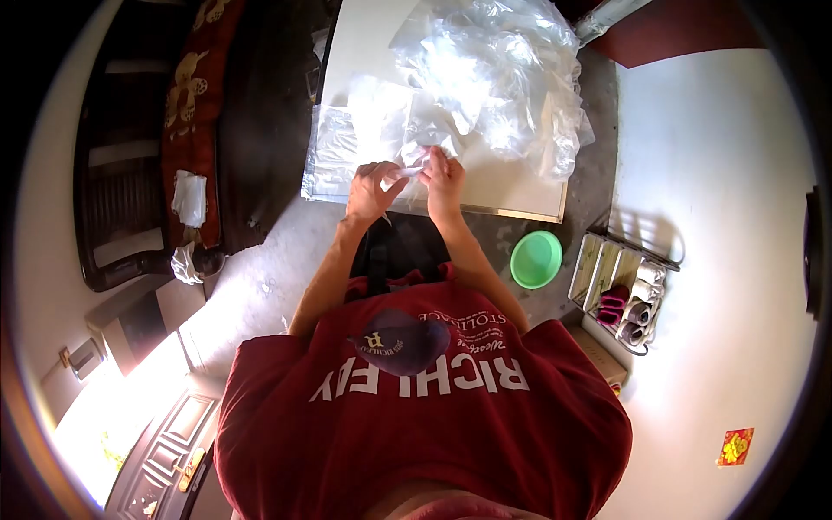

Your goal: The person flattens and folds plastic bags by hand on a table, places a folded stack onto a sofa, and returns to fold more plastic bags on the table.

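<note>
My left hand (pixel 371 190) is closed on the edge of a clear plastic bag (pixel 405 172) near the front edge of the white table (pixel 511 198). Just to its right, my right hand (pixel 443 178) pinches the same plastic, with its fingers bent together. Between the two hands the plastic is bunched. Flat clear bags (pixel 334 147) lie at the table's left side, partly over its edge. Behind and right of my hands rises a large heap of crumpled clear plastic (pixel 494 69).
A green basin (pixel 536 259) stands on the floor right of the table. Farther right is a rack (pixel 620 290) with shoes. At the left stand a dark wooden bench (pixel 121 165) and a red patterned cloth (pixel 190 95). A door (pixel 169 451) is at the lower left.
</note>
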{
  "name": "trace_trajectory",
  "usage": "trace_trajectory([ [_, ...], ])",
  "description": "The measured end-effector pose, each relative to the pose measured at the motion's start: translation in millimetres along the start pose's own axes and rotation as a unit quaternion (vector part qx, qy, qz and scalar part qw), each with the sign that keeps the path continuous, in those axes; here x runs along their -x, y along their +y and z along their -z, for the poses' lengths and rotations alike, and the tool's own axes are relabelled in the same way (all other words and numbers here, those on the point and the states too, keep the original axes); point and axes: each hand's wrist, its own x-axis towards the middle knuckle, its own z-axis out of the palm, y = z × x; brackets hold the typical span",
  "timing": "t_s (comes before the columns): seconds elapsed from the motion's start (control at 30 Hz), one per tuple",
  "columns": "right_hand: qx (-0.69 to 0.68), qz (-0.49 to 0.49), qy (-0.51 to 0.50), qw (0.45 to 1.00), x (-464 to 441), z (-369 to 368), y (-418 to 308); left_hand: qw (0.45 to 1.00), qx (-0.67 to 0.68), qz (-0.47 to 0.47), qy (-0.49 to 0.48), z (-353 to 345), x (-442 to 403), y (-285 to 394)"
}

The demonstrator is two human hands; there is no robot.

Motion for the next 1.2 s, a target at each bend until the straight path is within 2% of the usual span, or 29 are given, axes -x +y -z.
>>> trace_trajectory([
  [0.07, -0.023, 0.005, 0.005, 1.0, -6.1, 12.4, 7.1, 0.997, -0.018, 0.05, -0.063, -7.0, 4.2, -12.1],
  [0.1, -0.047, 0.012, 0.012, 0.999, -7.7, 15.0, 5.0, 0.997, -0.018, 0.05, -0.062, -11.2, 5.7, -17.0],
  [0.17, -0.045, 0.005, 0.037, 0.998, -8.1, 21.6, 0.7, 0.997, -0.067, -0.018, -0.023, -17.0, 11.7, -26.3],
  [0.2, -0.09, 0.01, 0.029, 0.995, -11.6, 27.8, 1.9, 0.994, -0.098, -0.04, -0.028, -17.6, 12.9, -29.5],
  [0.27, -0.151, 0.022, 0.008, 0.988, -18.5, 40.7, 4.8, 0.991, -0.12, -0.043, -0.04, -15.7, 18.2, -37.2],
  [0.47, -0.138, 0.004, 0.016, 0.99, -20.4, 70.9, -6.1, 0.983, -0.168, -0.067, -0.031, -5.7, 39.2, -48.7],
  [0.57, -0.153, 0.001, 0.036, 0.988, -21.0, 82.7, 5.8, 0.98, -0.184, -0.016, -0.074, 2.8, 49.1, -51.4],
  [0.63, -0.191, -0.004, 0.087, 0.978, -20.9, 89.1, 13.3, 0.976, -0.205, -0.017, -0.069, 5.3, 55.4, -61.0],
  [0.77, -0.17, 0.002, 0.126, 0.977, -20.8, 106.2, 38.4, 0.98, -0.19, 0.004, -0.054, 22.7, 54.9, -80.1],
  [0.83, -0.087, -0.024, 0.144, 0.985, -19.1, 105.0, 45.9, 0.977, -0.21, 0.0, -0.031, 34.3, 46.8, -87.6],
  [1.03, -0.039, -0.02, 0.13, 0.991, -23.7, 73.9, 59.3, 0.965, -0.229, -0.104, 0.079, 82.1, -4.6, -99.3],
  [1.1, -0.034, -0.009, 0.136, 0.99, -25.9, 61.7, 62.3, 0.965, -0.234, -0.098, 0.073, 100.5, -20.9, -102.3],
  [1.17, -0.029, 0.005, 0.142, 0.99, -27.8, 49.9, 60.5, 0.955, -0.248, -0.136, 0.093, 117.9, -36.6, -100.9],
  [1.2, -0.07, 0.02, 0.137, 0.988, -27.1, 43.8, 58.2, 0.953, -0.247, -0.145, 0.097, 124.7, -42.0, -101.7],
])
